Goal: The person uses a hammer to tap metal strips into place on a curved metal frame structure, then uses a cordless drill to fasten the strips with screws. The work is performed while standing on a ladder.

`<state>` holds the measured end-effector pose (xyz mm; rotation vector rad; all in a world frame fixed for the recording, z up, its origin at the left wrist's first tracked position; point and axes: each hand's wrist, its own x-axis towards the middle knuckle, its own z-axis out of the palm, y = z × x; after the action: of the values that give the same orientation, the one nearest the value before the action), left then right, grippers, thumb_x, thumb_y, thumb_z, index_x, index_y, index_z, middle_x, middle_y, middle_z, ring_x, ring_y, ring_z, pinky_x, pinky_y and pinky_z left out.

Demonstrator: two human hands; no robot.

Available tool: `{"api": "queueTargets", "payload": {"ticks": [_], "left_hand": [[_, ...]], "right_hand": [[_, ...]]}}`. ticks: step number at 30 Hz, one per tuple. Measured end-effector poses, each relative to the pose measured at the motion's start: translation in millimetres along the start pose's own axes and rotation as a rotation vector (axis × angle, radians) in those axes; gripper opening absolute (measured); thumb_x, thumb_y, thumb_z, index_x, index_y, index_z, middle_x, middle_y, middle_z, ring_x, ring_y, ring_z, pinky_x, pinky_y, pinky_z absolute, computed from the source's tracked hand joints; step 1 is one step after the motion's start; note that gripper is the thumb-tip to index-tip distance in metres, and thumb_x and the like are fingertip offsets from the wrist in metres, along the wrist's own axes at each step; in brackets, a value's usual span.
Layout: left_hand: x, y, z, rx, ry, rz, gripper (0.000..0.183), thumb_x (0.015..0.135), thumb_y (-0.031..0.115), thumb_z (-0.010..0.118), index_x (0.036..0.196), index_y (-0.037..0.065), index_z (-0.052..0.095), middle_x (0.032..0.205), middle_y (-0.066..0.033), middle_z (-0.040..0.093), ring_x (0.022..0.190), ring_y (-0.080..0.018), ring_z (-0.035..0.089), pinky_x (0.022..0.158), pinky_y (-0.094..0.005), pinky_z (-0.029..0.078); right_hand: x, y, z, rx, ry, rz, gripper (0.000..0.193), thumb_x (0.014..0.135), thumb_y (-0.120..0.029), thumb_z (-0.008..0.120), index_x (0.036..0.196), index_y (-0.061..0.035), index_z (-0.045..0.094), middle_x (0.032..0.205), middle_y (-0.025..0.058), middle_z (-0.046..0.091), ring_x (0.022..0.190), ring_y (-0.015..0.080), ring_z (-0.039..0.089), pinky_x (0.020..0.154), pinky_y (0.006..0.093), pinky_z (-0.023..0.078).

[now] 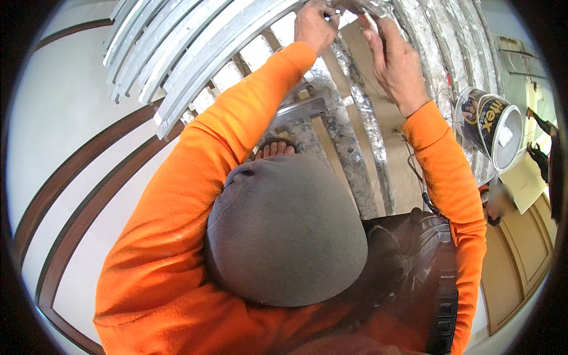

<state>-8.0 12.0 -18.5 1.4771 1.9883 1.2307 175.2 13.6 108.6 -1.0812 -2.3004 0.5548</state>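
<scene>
My left hand [318,28] is at the top edge of the view, beside the end of the long grey metal channels [195,62]. Its fingers are curled round something small and dark with a shiny tip, too small to name. My right hand [399,68] is raised a little to the right, its thumb and fingers apart, with nothing visible in them. Its fingertips come close to a dusty, whitish strip along the top edge. A short metal channel piece [299,111] lies below my left hand, across paint-spattered planks [343,148].
A paint bucket [488,127] with a wire handle stands to the right on whitish boards [449,41]. Another person [497,204] is at the far right. Toes [275,148] show beyond a rounded grey cloth shape [284,231]. White wall panels [65,106] with brown trim are at left.
</scene>
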Motion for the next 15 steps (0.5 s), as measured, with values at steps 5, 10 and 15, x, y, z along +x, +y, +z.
{"api": "queueTargets", "payload": {"ticks": [5, 10, 15], "left_hand": [[4.1, 7.6, -1.0, -0.056, -0.014, 0.044, 0.016, 0.082, 0.009, 0.066, 0.096, 0.002, 0.069, 0.094, -0.0262, 0.067, 0.093, -0.0468, 0.064, 0.081, -0.05, 0.052], [6.1, -5.8, -0.1, 0.006, 0.023, 0.158, 0.015, 0.082, 0.009, 0.071, 0.095, 0.002, 0.07, 0.093, -0.023, 0.069, 0.089, -0.0436, 0.066, 0.078, -0.0476, 0.053], [2.5, -11.1, 5.6, -0.107, -0.047, 0.043, 0.012, 0.083, 0.007, 0.071, 0.094, 0.002, 0.073, 0.085, -0.0214, 0.07, 0.08, -0.0395, 0.069, 0.074, -0.0421, 0.055]], "right_hand": [[-8.2, 35.0, 14.5, -0.164, -0.059, -0.094, 0.026, 0.102, -0.026, 0.062, 0.123, -0.0096, 0.06, 0.103, 0.0156, 0.071, 0.082, 0.0386, 0.071, 0.067, 0.0459, 0.058], [0.3, 23.8, 10.7, -0.152, 0.005, -0.14, 0.024, 0.103, -0.025, 0.061, 0.122, -0.0105, 0.061, 0.103, 0.0155, 0.071, 0.082, 0.0372, 0.071, 0.067, 0.0458, 0.058], [-6.0, 16.6, 7.7, -0.071, 0.016, -0.118, 0.021, 0.102, -0.022, 0.063, 0.119, -0.0097, 0.064, 0.101, 0.017, 0.072, 0.082, 0.038, 0.071, 0.069, 0.0444, 0.058]]}}
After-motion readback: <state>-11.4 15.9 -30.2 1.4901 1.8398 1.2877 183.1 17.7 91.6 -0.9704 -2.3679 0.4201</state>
